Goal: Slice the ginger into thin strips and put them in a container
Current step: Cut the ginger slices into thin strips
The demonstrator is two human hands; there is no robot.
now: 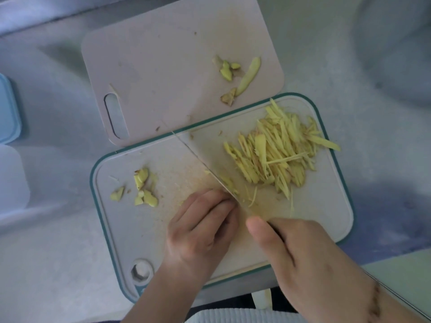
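On the teal-rimmed white cutting board (130, 229), pale yellow ginger strips (277, 152) lie heaped toward its right far corner.

A small ginger piece (227, 181) sits under the knife blade (205, 163), against the curled fingertips of the left hand (200, 229), which press it down. The right hand (300, 255) grips the knife handle, thumb along the blade. Ginger offcuts (143, 187) lie at the board's left, bare board around them. A beige plastic board (163, 66) with peel scraps (238, 75) overlaps the far edge. A blue-lidded container (8, 110) sits at the left frame edge.
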